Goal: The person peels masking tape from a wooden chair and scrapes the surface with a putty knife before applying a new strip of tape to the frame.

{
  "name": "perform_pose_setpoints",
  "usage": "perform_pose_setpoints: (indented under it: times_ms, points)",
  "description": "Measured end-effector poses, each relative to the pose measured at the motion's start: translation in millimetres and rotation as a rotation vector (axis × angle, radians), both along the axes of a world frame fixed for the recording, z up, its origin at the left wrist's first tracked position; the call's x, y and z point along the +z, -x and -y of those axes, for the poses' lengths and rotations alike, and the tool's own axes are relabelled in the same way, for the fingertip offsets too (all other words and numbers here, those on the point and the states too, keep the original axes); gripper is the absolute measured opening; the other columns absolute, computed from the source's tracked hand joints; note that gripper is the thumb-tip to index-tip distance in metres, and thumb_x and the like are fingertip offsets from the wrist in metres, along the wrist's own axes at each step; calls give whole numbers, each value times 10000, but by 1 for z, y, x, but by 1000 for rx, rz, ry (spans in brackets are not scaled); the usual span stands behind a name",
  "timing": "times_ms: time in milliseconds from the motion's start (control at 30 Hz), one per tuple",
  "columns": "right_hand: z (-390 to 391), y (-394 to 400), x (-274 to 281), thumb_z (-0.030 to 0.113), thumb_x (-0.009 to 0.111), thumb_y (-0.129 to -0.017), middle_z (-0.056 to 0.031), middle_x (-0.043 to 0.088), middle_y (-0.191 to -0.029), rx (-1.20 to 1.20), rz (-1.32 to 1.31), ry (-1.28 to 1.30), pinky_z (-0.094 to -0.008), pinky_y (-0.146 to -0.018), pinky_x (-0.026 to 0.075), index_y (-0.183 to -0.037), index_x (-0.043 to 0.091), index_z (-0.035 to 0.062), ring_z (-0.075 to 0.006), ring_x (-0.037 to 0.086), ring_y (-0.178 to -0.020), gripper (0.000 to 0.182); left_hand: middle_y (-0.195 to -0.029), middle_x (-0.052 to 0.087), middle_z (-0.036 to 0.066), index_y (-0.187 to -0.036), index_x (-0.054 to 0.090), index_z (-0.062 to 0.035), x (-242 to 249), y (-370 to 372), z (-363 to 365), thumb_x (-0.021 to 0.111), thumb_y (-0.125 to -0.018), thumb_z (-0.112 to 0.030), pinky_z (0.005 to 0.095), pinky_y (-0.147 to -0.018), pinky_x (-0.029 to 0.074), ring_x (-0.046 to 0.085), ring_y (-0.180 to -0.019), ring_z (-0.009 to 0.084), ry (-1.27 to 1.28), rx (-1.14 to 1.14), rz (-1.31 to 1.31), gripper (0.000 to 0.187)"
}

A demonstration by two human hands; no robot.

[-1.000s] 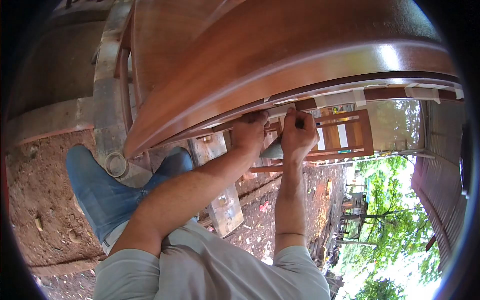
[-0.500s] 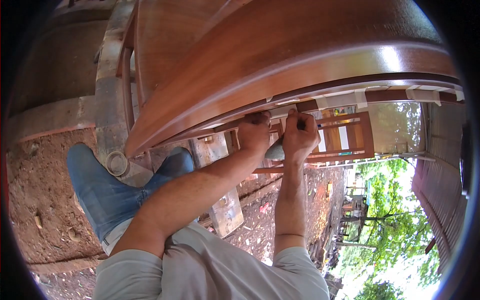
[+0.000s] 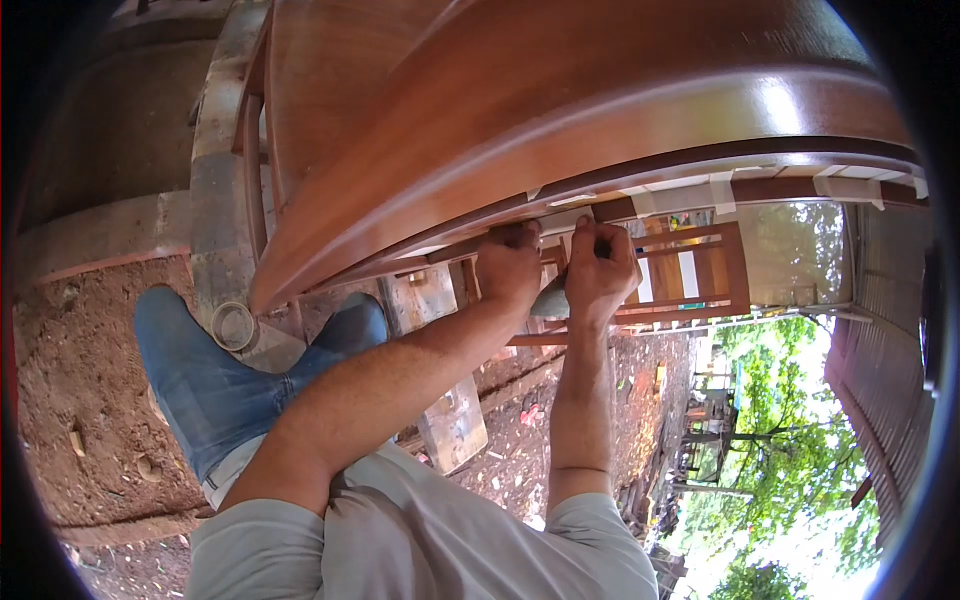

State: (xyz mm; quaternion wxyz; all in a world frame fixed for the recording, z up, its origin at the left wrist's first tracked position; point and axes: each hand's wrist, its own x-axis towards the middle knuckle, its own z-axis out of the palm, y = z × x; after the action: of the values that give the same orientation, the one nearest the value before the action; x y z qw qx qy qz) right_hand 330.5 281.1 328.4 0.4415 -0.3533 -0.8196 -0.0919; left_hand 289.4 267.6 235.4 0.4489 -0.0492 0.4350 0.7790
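A large curved, glossy brown wooden piece (image 3: 560, 110) fills the upper part of the view, with a narrow edge along its lower side. At that edge, a short pale strip of masking tape (image 3: 566, 219) spans the space between my two hands. My left hand (image 3: 508, 265) is closed, its thumb and curled fingers at the strip's left end. My right hand (image 3: 603, 265) pinches the right end between thumb and finger. Further right along the edge are more pieces of masking tape (image 3: 720, 193). The left fingertips are partly hidden against the wood.
A pale tape roll (image 3: 233, 327) lies beside my jeans-clad legs (image 3: 205, 385). Behind my hands stands a slatted wooden chair-like piece (image 3: 735, 268). A stained board (image 3: 455, 430) lies over the littered earth ground (image 3: 90, 370). Trees and a corrugated roof (image 3: 880, 400) appear at the right.
The curved wooden piece has shifted very slightly in the view. Both hands keep nearly the same place and grip.
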Motion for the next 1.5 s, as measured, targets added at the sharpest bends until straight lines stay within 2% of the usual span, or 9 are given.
perform_pose_setpoints:
  times_ms: [333, 633, 800, 933, 1033, 1133, 1233, 1333, 1500]
  points:
    - [-1, -1, 0, 172, 829, -868, -122, 727, -761, -4, -2, 28, -398, -642, 560, -810, 718, 29, -270, 705, -662, 190, -957, 793, 201, -1014, 768, -14, 10, 6, 15, 791, -935, -374, 447, -868, 553, 765, -950, 369, 85, 0, -125, 370]
    - [0, -1, 1, 164, 833, -859, -120, 729, -760, -14, -1, 26, -395, -645, 564, -813, 724, 29, -268, 709, -663, 179, -945, 793, 188, -1028, 778, -54, -5, 2, 3, 754, -965, -422, 451, -837, 555, 768, -932, 366, 86, -96, 2, 374]
    - [1, 1, 1, 172, 826, -865, -125, 729, -752, -8, -4, 11, -396, -638, 559, -815, 727, 22, -267, 707, -655, 187, -911, 781, 206, -1037, 769, -39, -34, -2, -4, 710, -992, -382, 463, -795, 551, 766, -911, 368, 41, -58, -155, 350]
    - [4, 2, 3, 195, 827, -887, -134, 728, -725, 4, -10, -3, -375, -632, 551, -821, 740, 6, -233, 696, -643, 218, -886, 761, 200, -1048, 761, -18, 9, 25, 54, 692, -992, -286, 497, -759, 548, 750, -834, 379, 122, -143, -263, 282]
    - [3, 3, 2, 184, 824, -869, -113, 731, -726, 8, -11, -13, -398, -619, 556, -798, 729, 29, -267, 703, -626, 194, -983, 747, 203, -1131, 732, -7, 4, 13, 64, 653, -968, -139, 510, -807, 546, 729, -904, 399, -65, 83, -515, 224]
    - [3, 2, 2, 175, 821, -872, -108, 734, -728, 1, -4, -24, -393, -609, 555, -795, 732, 37, -260, 706, -624, 181, -1166, 709, 221, -1251, 673, -17, 4, 23, 72, 585, -918, 1, 515, -912, 537, 683, -1071, 428, -244, 206, -897, 345]
    - [2, 2, 2, 165, 819, -875, -106, 736, -730, 1, 7, -29, -388, -602, 555, -791, 734, 43, -252, 709, -624, 170, -1343, 646, 244, -1344, 608, -17, -1, 26, 74, 545, -871, 61, 528, -1038, 504, 608, -1227, 455, -323, 189, -1089, 484]
    - [3, 1, 4, 163, 821, -873, -108, 735, -729, -8, 14, -30, -386, -601, 558, -789, 735, 46, -251, 714, -625, 169, -1469, 587, 246, -1389, 571, -6, 0, 23, 76, 518, -857, 100, 503, -1151, 465, 559, -1357, 464, -398, 151, -1087, 545]
    - [4, 2, 6, 182, 830, -872, -112, 733, -719, -20, 23, -27, -392, -608, 564, -789, 734, 41, -264, 720, -630, 189, -1554, 511, 271, -1419, 533, 18, -5, 20, 72, 500, -835, 124, 515, -1203, 432, 513, -1420, 474, -407, 125, -1150, 595]
